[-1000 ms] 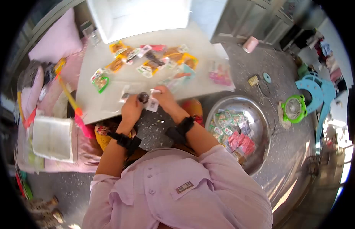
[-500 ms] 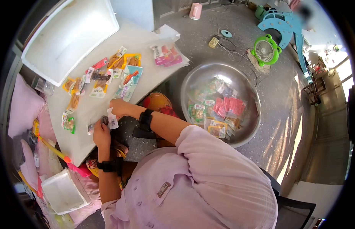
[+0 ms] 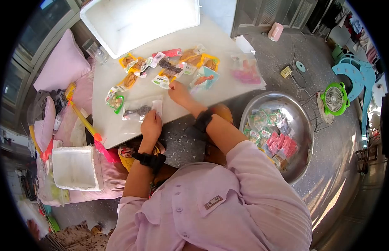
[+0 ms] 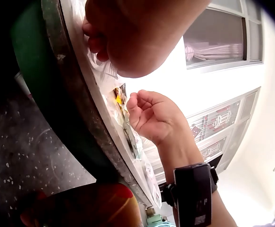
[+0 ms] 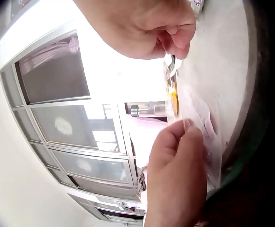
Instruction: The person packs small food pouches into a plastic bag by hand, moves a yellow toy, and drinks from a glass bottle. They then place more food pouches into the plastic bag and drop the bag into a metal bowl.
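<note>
In the head view my left hand [image 3: 151, 125] pinches the near edge of a clear plastic bag [image 3: 126, 117] at the table's front. A dark snack packet [image 3: 138, 112] shows within the bag's outline. The right wrist view shows the left thumb and fingers on the bag [image 5: 201, 106]. My right hand [image 3: 180, 95] is over the table with curled fingers, its fingertips right at a yellow-and-white snack packet [image 3: 163, 79]. I cannot tell whether they grip it. From the left wrist view, the right hand [image 4: 154, 116] has its thumb against the curled fingers.
Several snack packets [image 3: 136, 62] lie across the white table [image 3: 182, 37], with a large white foam box [image 3: 140, 21] behind. Pink packets [image 3: 247, 75] are at the right corner. On the floor, a metal basin [image 3: 301, 154] holds many packets; a green fan [image 3: 334, 99] stands beyond it.
The dark packet, earlier between both hands, is now on the table within the clear bag's outline. My right hand has moved away from the left, toward the other packets.
</note>
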A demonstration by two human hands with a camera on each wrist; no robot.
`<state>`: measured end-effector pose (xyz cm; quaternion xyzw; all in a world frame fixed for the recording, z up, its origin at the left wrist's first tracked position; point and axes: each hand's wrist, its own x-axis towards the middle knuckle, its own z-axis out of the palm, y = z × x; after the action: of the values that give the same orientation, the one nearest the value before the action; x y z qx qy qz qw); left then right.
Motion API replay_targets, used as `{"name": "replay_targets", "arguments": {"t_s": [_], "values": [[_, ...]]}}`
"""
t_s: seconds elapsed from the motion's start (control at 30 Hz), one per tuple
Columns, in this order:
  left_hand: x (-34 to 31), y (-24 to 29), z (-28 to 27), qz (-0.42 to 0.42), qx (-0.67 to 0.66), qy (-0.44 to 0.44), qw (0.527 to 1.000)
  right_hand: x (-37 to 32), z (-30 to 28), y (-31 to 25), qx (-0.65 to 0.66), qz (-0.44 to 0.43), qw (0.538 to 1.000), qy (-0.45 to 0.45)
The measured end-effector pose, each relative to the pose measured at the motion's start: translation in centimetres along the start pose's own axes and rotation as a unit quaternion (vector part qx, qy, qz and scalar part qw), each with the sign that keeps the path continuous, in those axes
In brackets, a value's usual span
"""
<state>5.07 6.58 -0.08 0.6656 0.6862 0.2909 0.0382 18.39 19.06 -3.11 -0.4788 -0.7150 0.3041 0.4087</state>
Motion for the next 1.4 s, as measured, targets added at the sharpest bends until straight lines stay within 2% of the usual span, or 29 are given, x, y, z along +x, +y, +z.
{"name": "replay_targets", "arguments": {"t_s": [0.03,0.07,0.1,0.13,0.17,0.23,0.33,0.47,0.6,0.63,0.73,0.83,0.93,1.03,1.1,1.13,1.2,1.3,1.4], "values": [[0.1,0.5,-0.5,-0.017,0.008,-0.033,0.999,1.1,-0.6,0.8,-0.009,0.032,0.999,0.039],[0.2,0.8,-0.7,-0.034,0.015,-0.067,0.997,2.5,0.0,3.9,-0.095,0.031,0.987,0.126],[0.1,0.6,-0.5,-0.029,0.008,-0.054,0.998,5.2,1.8,9.6,-0.178,0.030,0.960,0.213],[0.0,0.6,-0.4,-0.027,0.010,-0.056,0.998,6.6,2.7,12.8,-0.259,0.029,0.919,0.297],[0.0,0.5,-0.4,-0.025,0.012,-0.058,0.998,7.0,0.9,11.5,-0.201,0.061,0.950,0.231],[0.2,0.6,-0.2,-0.022,0.018,-0.061,0.998,7.0,-2.4,8.3,-0.142,0.137,0.969,0.147],[0.1,0.7,-0.1,-0.022,0.029,-0.062,0.997,7.3,-3.9,5.8,-0.121,0.167,0.972,0.110],[0.2,0.5,0.1,-0.030,0.037,-0.056,0.997,7.3,-4.2,3.3,-0.084,0.177,0.975,0.101],[0.4,0.3,0.3,-0.048,0.034,-0.040,0.997,5.5,-4.8,1.4,0.002,0.151,0.979,0.135],[0.4,0.4,0.2,-0.051,0.027,-0.040,0.998,5.0,-4.8,1.1,0.038,0.136,0.978,0.156],[0.3,0.8,-0.1,-0.055,-0.001,-0.036,0.998,2.3,-5.5,1.5,0.081,0.004,0.970,0.227],[0.1,0.4,-0.6,-0.062,-0.056,-0.034,0.996,-1.5,-8.9,2.4,0.157,0.079,0.981,0.086],[0.1,0.4,-1.0,-0.082,-0.140,-0.034,0.986,-5.8,-10.0,-0.8,0.341,0.111,0.929,0.098],[0.0,0.2,-1.0,-0.089,-0.173,-0.027,0.981,-8.7,-11.7,-4.6,0.328,0.245,0.912,0.016],[0.1,0.8,-1.5,-0.090,-0.181,-0.028,0.979,-9.7,-14.7,-10.7,0.132,0.292,0.947,-0.010],[0.1,0.5,-1.2,-0.086,-0.188,-0.011,0.978,-9.9,-15.6,-12.5,0.032,0.312,0.949,-0.022],[0.2,-0.3,-0.6,-0.079,-0.202,0.025,0.976,-10.2,-15.8,-12.6,0.031,0.317,0.946,-0.051],[0.2,0.1,-1.0,-0.081,-0.184,0.001,0.980,-10.9,-14.8,-10.2,0.083,0.284,0.954,-0.050],[0.1,0.3,-0.9,-0.006,-0.078,0.019,0.997,-10.8,-12.2,-6.3,0.178,0.229,0.956,-0.042]]}}
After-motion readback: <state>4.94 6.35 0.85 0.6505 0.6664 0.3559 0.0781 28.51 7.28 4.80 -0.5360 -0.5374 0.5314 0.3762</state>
